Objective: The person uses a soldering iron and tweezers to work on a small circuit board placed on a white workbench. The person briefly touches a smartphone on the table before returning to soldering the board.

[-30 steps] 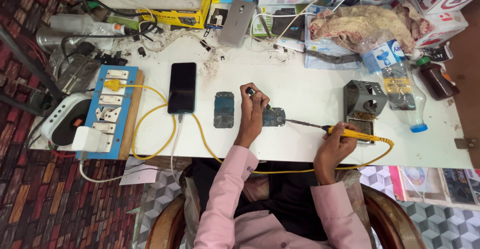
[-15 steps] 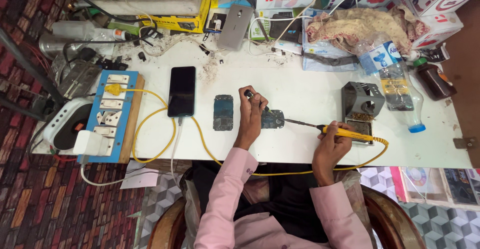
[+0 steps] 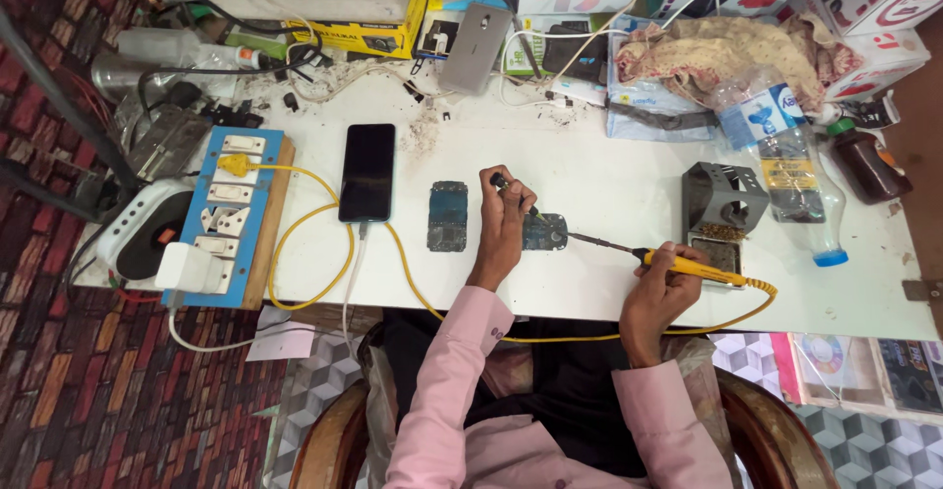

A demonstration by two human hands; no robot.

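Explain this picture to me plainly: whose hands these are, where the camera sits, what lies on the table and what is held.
The camera sits on a person's head, looking down at their own two hands over a white table. The right hand holds a yellow-handled soldering iron, its tip at a small circuit board. The left hand holds a thin tool over that board. Nearby lie a second circuit board, a black phone, a blue socket board and a dark iron stand.

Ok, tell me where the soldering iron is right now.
In the head view, the soldering iron is in the right hand at the table's near edge, its tip reaching left to the small circuit board under the left hand.
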